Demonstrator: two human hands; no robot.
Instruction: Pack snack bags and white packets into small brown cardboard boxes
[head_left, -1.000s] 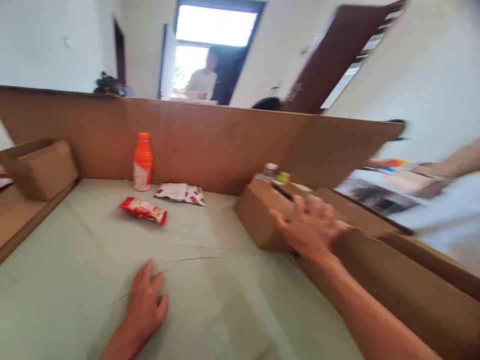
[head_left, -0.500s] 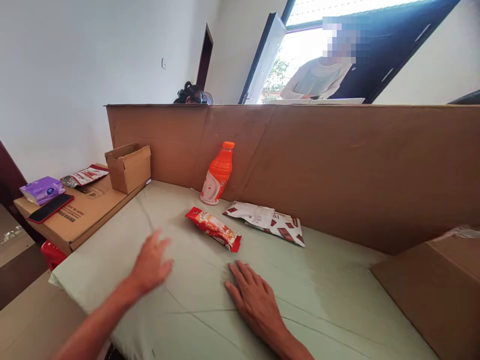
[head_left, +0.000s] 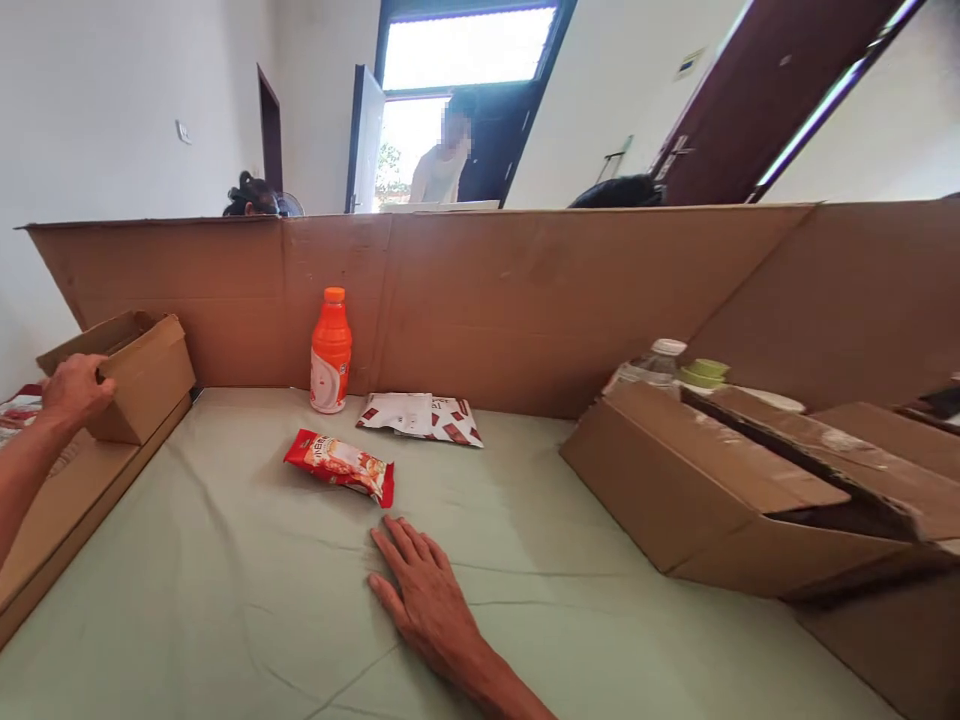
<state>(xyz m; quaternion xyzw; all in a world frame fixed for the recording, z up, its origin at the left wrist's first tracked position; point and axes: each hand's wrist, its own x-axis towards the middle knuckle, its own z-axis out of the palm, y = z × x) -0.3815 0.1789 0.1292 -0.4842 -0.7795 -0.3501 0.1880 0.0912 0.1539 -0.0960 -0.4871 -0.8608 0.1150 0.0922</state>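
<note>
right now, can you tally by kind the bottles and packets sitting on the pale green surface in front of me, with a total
Bottles: 1, the orange bottle
Packets: 2, the red packet and the white packet with brown patches
Total: 3

- A plain indoor room with a makeshift tabletop station; home or office, I cannot tell.
- Ten o'clock: bare white wall [head_left: 195, 60] with a small wall plate [head_left: 184, 132].
- Toward twelve: bright doorway [head_left: 401, 125], greenery [head_left: 388, 168] outside, a person [head_left: 433, 182] standing by it.
- Two o'clock: dark red door [head_left: 765, 110] with lever handle [head_left: 679, 149].
- Cardboard screen [head_left: 480, 300] at twelve, cloth-covered table [head_left: 525, 530] at six.
</note>
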